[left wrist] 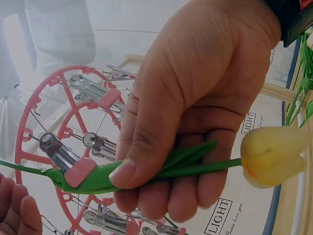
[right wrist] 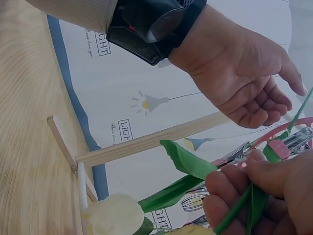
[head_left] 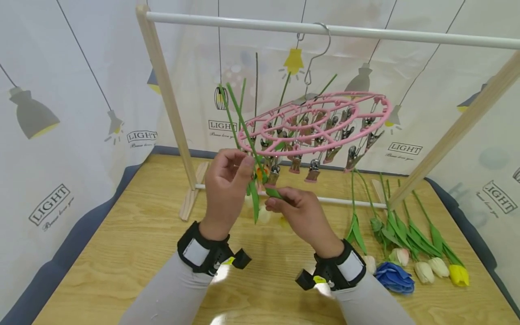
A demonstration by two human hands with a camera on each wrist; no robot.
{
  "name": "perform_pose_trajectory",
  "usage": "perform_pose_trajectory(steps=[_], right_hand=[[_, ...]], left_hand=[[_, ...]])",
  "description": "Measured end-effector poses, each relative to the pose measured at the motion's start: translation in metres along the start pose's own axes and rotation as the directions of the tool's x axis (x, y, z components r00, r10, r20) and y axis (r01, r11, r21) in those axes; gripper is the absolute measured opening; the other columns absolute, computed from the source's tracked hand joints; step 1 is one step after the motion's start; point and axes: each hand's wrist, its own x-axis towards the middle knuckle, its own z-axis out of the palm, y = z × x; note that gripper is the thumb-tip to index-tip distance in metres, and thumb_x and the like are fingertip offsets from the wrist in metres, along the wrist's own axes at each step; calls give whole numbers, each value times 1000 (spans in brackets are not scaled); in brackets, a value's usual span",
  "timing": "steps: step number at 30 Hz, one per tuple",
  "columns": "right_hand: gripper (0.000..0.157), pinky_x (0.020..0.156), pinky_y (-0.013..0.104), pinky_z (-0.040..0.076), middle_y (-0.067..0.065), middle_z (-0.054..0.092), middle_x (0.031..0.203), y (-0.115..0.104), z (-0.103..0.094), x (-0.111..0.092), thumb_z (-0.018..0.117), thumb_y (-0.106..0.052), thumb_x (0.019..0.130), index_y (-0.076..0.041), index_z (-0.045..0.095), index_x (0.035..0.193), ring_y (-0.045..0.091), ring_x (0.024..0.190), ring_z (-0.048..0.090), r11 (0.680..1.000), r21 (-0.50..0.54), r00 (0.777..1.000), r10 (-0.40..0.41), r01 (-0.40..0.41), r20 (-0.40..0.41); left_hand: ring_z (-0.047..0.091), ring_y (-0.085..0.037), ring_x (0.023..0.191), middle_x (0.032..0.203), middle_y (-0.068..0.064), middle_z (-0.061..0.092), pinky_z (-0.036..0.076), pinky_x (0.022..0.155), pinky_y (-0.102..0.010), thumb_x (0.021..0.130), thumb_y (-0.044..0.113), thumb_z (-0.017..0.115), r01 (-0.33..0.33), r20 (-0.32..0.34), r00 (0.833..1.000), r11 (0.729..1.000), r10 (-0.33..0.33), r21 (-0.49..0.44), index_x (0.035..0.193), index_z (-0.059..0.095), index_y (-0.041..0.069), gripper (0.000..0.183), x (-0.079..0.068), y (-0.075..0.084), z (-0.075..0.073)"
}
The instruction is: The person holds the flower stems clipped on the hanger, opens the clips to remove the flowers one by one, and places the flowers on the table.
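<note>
My right hand (head_left: 302, 210) pinches a pale yellow tulip (left wrist: 274, 156) by its green leaf and stem, between thumb and fingers, the bloom hanging down below. Just above the fingertips, a metal clip (left wrist: 61, 152) with pink tips lies over the green leaf. The clip is on the pink round hanger (head_left: 317, 146). My left hand (head_left: 227, 180) is raised at the hanger's left side, close to the upright green stems, with its fingers loosely curled and holding nothing in the right wrist view. A cream tulip (right wrist: 115, 215) hangs upside down nearby.
The hanger hooks over a white rail (head_left: 260, 22) on a wooden frame (head_left: 166, 90). Metal clips (head_left: 313, 170) dangle all around it. At right on the table (head_left: 122, 253) lie several tulips (head_left: 424, 272) and a blue flower (head_left: 394, 277). Printed cloth (head_left: 81, 149) lines the walls.
</note>
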Motion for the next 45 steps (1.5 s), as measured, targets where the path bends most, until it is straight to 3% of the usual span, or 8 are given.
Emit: perform_pose_trajectory(steps=[4, 9, 16, 21, 29, 35, 41, 45], right_hand=[[22, 82, 29, 55, 3, 63, 123, -17, -2, -5, 55, -19, 94, -12, 66, 111, 12, 90, 63, 1000, 21, 1000, -6, 6, 6], [20, 81, 30, 55, 9, 61, 126, -28, -4, -8, 55, -15, 94, -6, 67, 108, 16, 91, 63, 998, 57, 1000, -15, 14, 16], [20, 67, 29, 53, 14, 68, 106, -32, -4, -10, 56, -17, 93, -9, 66, 109, 13, 77, 61, 999, -1, 999, -34, 34, 25], [29, 82, 38, 54, 13, 64, 110, -36, -3, -10, 61, -15, 90, -6, 60, 118, 14, 94, 60, 993, -45, 990, -117, 113, -81], [38, 86, 35, 54, 10, 63, 115, -39, -1, -5, 64, -22, 88, -13, 58, 124, 19, 101, 59, 979, 155, 976, -102, 133, -194], [33, 82, 37, 56, 8, 61, 119, -35, 0, 4, 64, -18, 87, -14, 62, 120, 26, 96, 62, 932, 280, 961, -170, 229, -220], [29, 81, 40, 56, 6, 63, 115, -22, -2, 11, 65, -21, 87, -15, 65, 116, 25, 95, 62, 925, 292, 955, -174, 242, -240], [30, 83, 37, 55, 7, 66, 110, -21, -4, 11, 64, -21, 88, -11, 64, 116, 26, 96, 61, 924, 305, 954, -154, 232, -259]], left_hand=[[54, -22, 84, 96, -10, 56, 46, 73, -29, 91, 15, 58, 56, 63, 996, 998, -58, 43, 107, 53, -3, 25, 1, 13, 2], [56, -21, 84, 98, -17, 59, 49, 77, -36, 90, 13, 60, 100, 130, 985, 989, -114, 113, 107, 55, -1, 23, 1, 27, 5], [59, -14, 74, 88, -5, 66, 51, 64, -33, 91, 24, 60, 101, 183, 974, 981, -131, 164, 97, 65, 11, 15, 0, 5, 5], [61, -12, 74, 88, -1, 66, 53, 61, -31, 90, 30, 61, 80, 203, 973, 984, -112, 161, 95, 65, 17, 15, -2, -5, 6], [60, -12, 73, 88, 0, 66, 53, 59, -31, 90, 30, 61, 86, 212, 970, 983, -120, 162, 98, 65, 17, 16, -3, -4, 6], [61, -13, 74, 89, 0, 66, 56, 60, -39, 90, 29, 61, 80, 220, 969, 986, -111, 144, 98, 65, 19, 14, -4, -5, 6], [62, -15, 80, 97, -2, 64, 57, 67, -35, 92, 31, 58, 96, 227, 967, 990, -117, 103, 104, 63, 16, 19, -7, -8, 9], [60, -12, 92, 110, -2, 61, 55, 79, -32, 94, 40, 51, 125, 219, 963, 979, -159, 161, 118, 57, 17, 34, -17, -15, 10]])
